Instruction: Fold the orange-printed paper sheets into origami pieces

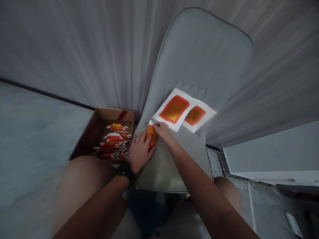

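Observation:
On the seat of a grey chair lies a small folded orange paper piece (pixel 151 133) with a white tip. My left hand (pixel 140 150), a black watch on its wrist, holds it from the left, fingers along one side and thumb at the lower end. With fingers curled in, my right hand (pixel 163 130) pinches its upper right edge. Just beyond lie two white sheets printed with orange rectangles: a larger sheet (pixel 159 114) in front and another sheet (pixel 193 127) partly beneath it. The underside of the folded piece is hidden.
Left of the chair, an open cardboard box (pixel 103 113) on the floor holds several folded orange-and-white paper pieces (pixel 113 142). The chair's backrest (pixel 206 46) rises behind the sheets, against a grey curtain (pixel 87 49). My knees flank the seat.

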The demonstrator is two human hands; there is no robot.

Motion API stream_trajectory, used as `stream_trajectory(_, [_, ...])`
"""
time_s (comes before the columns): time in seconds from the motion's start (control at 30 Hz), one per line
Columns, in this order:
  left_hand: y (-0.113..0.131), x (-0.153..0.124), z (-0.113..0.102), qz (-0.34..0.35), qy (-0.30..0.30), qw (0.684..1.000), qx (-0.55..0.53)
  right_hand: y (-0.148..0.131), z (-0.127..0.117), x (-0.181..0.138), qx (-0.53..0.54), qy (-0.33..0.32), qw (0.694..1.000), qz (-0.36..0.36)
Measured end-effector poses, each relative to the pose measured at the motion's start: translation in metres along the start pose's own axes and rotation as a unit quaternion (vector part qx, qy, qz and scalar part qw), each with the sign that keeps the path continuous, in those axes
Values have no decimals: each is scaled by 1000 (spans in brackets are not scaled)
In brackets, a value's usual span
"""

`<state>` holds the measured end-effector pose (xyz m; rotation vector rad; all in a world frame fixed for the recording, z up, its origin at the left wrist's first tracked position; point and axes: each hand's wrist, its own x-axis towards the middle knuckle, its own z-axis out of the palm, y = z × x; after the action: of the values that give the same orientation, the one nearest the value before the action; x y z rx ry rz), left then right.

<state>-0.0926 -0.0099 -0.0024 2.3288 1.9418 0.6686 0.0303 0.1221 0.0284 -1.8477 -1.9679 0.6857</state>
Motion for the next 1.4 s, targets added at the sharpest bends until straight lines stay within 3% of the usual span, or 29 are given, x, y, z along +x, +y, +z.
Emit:
stream_trajectory(0.13, [2,1,0,-23,-6,999,-28,1,-3,-8,20,33,999,-7])
stream_trajectory(0.23, [-4,1,0,-37,-3,996,-86,10,-6,-34,48,106,993,-15])
stream_trajectory(0.3, [-9,-3,-3,-36,16,990,-135,27,-6,-71,114,185,975,-44])
stream_trajectory(0.37, [-13,-10,-7,-36,50,983,-172,56,-3,-125,149,224,961,-67])
stream_trajectory(0.53, [-10,-42,-14,-55,147,971,-180,158,15,-272,70,292,951,-76])
stream_trajectory(0.6, [-8,-54,-15,-43,164,969,-180,192,17,-308,41,323,943,-73])
stream_trajectory(0.67, [-7,-55,-18,-32,158,969,-190,212,13,-326,41,342,937,-54])
stream_trajectory(0.77, [-4,-21,-29,-17,130,969,-209,216,5,-323,76,354,932,14])
stream_trajectory(0.87, [3,54,-42,3,109,972,-209,207,1,-308,80,363,926,71])
stream_trajectory(1.0, [19,165,-51,-44,154,976,-145,204,5,-298,60,355,927,103])
stream_trajectory(1.1, [30,220,-51,-58,118,985,-111,210,12,-298,53,371,920,114])
stream_trajectory(1.2, [39,243,-49,-59,90,990,-91,215,20,-297,42,389,911,128])
stream_trajectory(1.4, [45,250,-45,-29,71,996,-45,208,23,-291,9,381,908,172])
